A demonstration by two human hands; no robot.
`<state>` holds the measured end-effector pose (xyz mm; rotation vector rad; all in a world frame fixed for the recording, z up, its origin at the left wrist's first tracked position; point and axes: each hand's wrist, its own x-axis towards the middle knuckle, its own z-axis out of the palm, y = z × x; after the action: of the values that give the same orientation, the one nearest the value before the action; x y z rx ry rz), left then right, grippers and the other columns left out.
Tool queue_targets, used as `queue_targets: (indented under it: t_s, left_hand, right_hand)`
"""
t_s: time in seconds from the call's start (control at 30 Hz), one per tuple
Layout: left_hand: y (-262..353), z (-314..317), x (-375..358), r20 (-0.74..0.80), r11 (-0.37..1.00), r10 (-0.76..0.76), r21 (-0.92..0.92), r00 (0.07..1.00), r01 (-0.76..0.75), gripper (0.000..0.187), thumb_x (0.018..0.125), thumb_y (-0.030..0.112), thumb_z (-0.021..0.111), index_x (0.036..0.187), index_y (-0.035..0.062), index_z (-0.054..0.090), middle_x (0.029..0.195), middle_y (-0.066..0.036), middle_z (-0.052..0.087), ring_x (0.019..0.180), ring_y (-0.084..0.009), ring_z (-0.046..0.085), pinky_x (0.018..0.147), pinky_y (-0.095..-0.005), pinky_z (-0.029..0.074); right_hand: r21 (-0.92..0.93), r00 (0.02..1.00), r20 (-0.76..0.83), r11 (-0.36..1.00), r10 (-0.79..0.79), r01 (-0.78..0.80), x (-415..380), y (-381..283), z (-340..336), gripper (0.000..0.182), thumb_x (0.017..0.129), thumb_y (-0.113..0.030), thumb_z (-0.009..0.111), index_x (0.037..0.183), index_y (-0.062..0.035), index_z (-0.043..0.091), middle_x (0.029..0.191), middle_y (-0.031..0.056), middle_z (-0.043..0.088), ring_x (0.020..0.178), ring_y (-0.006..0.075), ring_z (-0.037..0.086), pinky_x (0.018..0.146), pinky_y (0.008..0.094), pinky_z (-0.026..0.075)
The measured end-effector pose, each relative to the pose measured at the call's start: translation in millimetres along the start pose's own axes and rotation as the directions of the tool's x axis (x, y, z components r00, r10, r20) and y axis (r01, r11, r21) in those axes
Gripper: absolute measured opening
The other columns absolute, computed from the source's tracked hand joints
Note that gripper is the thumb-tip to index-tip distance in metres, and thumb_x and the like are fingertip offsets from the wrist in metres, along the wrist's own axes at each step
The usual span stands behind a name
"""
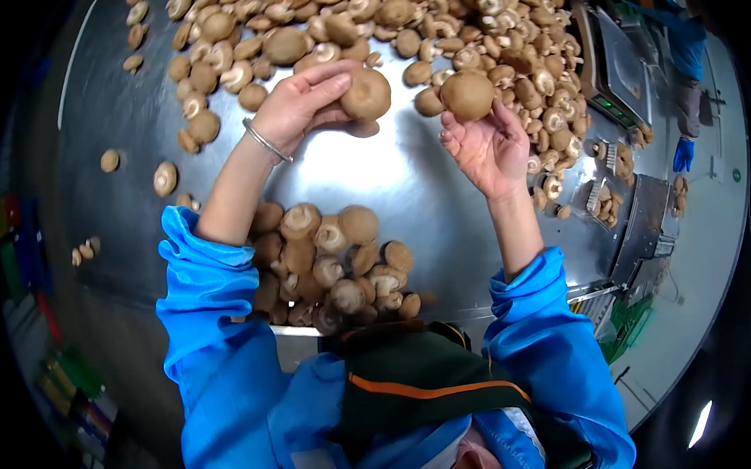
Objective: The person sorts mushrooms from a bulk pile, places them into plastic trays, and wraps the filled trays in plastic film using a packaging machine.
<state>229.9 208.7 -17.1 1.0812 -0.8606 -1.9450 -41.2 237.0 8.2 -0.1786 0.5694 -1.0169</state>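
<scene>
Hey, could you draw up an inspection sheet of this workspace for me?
Surface: shiny metal table, with glare between the forearms.
Job's things: one mushroom in the left hand, another mushroom in the right hand; large far pile, smaller near pile.
Clutter: stray mushrooms toward the left side.
Hands: both bare, each holding its mushroom by the fingers; bracelet on the left wrist.
Cables: nothing seen.
Surroundings: device with green lights at right; beyond it, another person's blue glove and pale floor.
</scene>
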Motion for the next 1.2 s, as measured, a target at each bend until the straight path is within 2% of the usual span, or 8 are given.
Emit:
queue_targets:
  t_s: [0.1,0.23,0.3,0.47,0.8,0.9,1.07,1.2]
  left_hand:
    - [-7.8,-9.2,-45.8,-0.136,0.963,-0.046,0.257,0.990,0.080,0.032,0.087,0.022,0.060,0.115,0.0053,0.058,0.099,-0.005,0.062,0.075,-0.0070,0.059,0.066,-0.0188,0.049]
    - [-25.3,-41.1,-104.6,-0.061,0.581,0.115,0.813,0.991,-0.018,0.029,0.079,0.024,0.066,0.104,0.0081,0.064,0.092,-0.005,0.063,0.078,-0.0150,0.057,0.068,-0.0285,0.046]
    - [-34.9,-53.3,-125.5,0.235,0.151,0.222,0.951,0.946,-0.271,0.025,0.074,0.023,0.069,0.096,0.0094,0.066,0.094,-0.007,0.061,0.084,-0.0239,0.055,0.075,-0.0340,0.044]
    - [-32.2,-45.5,-137.0,0.039,0.048,0.117,0.998,0.992,-0.045,0.026,0.069,0.027,0.071,0.086,0.0087,0.065,0.112,-0.007,0.056,0.109,-0.0295,0.044,0.091,-0.0403,0.035]
    - [-13.0,-70.8,-18.8,0.108,0.003,0.675,0.989,0.730,-0.149,0.053,0.072,0.013,0.065,0.121,0.0093,0.045,0.120,-0.014,0.049,0.114,-0.0308,0.042,0.092,-0.0432,0.035]
    - [-20.5,-93.1,55.7,0.127,-0.312,0.684,0.941,0.719,0.130,0.067,0.068,0.007,0.064,0.129,0.0202,0.040,0.121,-0.011,0.048,0.117,-0.0306,0.039,0.095,-0.0462,0.028]
    - [20.1,-64.8,1.2,0.154,-0.071,0.750,0.986,0.644,-0.153,0.057,0.065,0.019,0.064,0.118,0.0081,0.048,0.110,-0.013,0.051,0.108,-0.0295,0.044,0.093,-0.0413,0.030]
    - [-29.6,-52.7,-106.0,0.257,-0.139,-0.029,0.956,0.966,-0.259,0.077,0.056,0.020,0.072,0.126,0.0130,0.043,0.111,-0.012,0.049,0.114,-0.0292,0.042,0.097,-0.0466,0.030]
  right_hand:
    - [-0.222,0.994,-0.066,0.970,0.082,-0.094,-17.3,43.8,-2.8,0.052,0.087,-0.024,0.050,0.129,0.0041,0.036,0.121,0.0193,0.050,0.101,0.0294,0.056,0.086,0.0393,0.048]
    - [-0.973,0.971,0.109,0.221,0.211,0.062,-42.0,114.3,22.0,0.062,0.082,-0.018,0.062,0.136,-0.0066,0.034,0.128,0.0180,0.045,0.113,0.0305,0.049,0.094,0.0355,0.042]
    - [-0.965,0.975,0.208,-0.144,0.078,0.218,-28.9,119.3,18.5,0.062,0.080,-0.019,0.063,0.135,-0.0103,0.035,0.134,0.0213,0.037,0.121,0.0348,0.040,0.098,0.0392,0.037]
    - [-0.629,0.909,0.354,-0.775,-0.221,0.057,76.0,106.7,-64.8,0.059,0.072,-0.023,0.068,0.126,-0.0175,0.045,0.135,0.0221,0.034,0.121,0.0400,0.036,0.100,0.0425,0.032]
    - [-0.950,0.857,-0.149,0.311,-0.493,0.014,72.5,-39.8,51.6,0.081,0.072,-0.037,0.073,0.131,0.0022,0.032,0.125,0.0170,0.045,0.113,0.0278,0.047,0.097,0.0373,0.038]
    - [-0.985,0.759,0.170,-0.112,-0.629,0.129,107.4,-47.3,24.5,0.072,0.075,-0.027,0.067,0.133,-0.0016,0.032,0.131,0.0204,0.039,0.122,0.0323,0.037,0.101,0.0429,0.031]
    - [-0.385,0.783,0.621,-0.886,-0.040,0.260,164.4,42.7,13.4,0.057,0.071,-0.015,0.055,0.128,-0.0139,0.044,0.137,0.0136,0.035,0.129,0.0350,0.026,0.106,0.0531,0.018]
    - [-0.255,0.837,0.546,-0.949,0.018,0.187,188.3,54.7,28.4,0.046,0.079,-0.019,0.059,0.124,-0.0235,0.049,0.127,0.0027,0.047,0.124,0.0281,0.034,0.105,0.0553,0.014]
